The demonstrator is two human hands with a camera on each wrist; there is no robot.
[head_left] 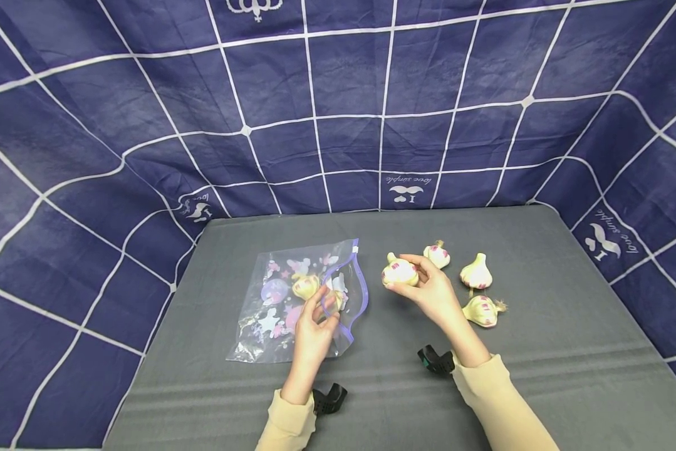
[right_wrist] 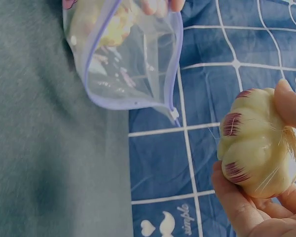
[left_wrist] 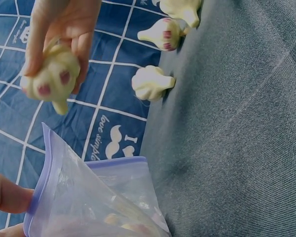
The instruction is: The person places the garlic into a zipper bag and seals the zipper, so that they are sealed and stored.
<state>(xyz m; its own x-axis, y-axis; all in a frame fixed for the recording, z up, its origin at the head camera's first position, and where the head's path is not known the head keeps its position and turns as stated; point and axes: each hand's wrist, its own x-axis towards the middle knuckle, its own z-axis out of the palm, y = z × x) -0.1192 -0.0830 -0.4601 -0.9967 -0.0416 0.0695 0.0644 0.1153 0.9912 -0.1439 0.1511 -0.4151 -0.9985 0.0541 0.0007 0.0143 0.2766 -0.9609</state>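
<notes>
With its thumb and fingers, my right hand (head_left: 438, 297) holds a garlic bulb (head_left: 400, 272) with purple-red marks, above the table and just right of the bag's mouth. My left hand (head_left: 313, 329) pinches the rim of a clear zip bag (head_left: 247, 344), printed with pink and white shapes. The bag's purple zip edge (right_wrist: 92, 91) stands apart as an open mouth, facing right, with a white slider (right_wrist: 174, 114) at one end. Inside the bag lies garlic (head_left: 306, 286), partly covered by the left fingers; how many bulbs cannot be told.
To the right on the grey table (head_left: 383, 401) lie three more bulbs: a far garlic bulb (head_left: 438, 255), a middle garlic bulb (head_left: 477, 273) and a near garlic bulb (head_left: 482, 311) by the right forearm. A blue checked cloth (head_left: 349, 81) hangs behind and at both sides.
</notes>
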